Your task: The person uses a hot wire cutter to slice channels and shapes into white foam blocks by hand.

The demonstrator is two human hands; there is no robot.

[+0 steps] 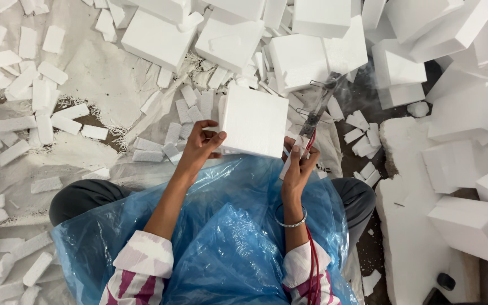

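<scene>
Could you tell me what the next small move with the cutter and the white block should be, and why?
Probably draw the wire cutter into the foam block: the left hand steadies its near-left edge, and the right hand grips the cutter's handle at its right side.

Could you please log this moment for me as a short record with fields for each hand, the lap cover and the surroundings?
Left hand: grips the left edge of a white foam block.
Right hand: holds a metal-framed cutting tool beside the block's right edge; bangle on the wrist.
Red cord: runs from the tool down along the right forearm.
Lap cover: blue plastic sheet.
Left of scene: small foam strips scattered on cloth.
Top and right: large foam blocks piled up.
</scene>
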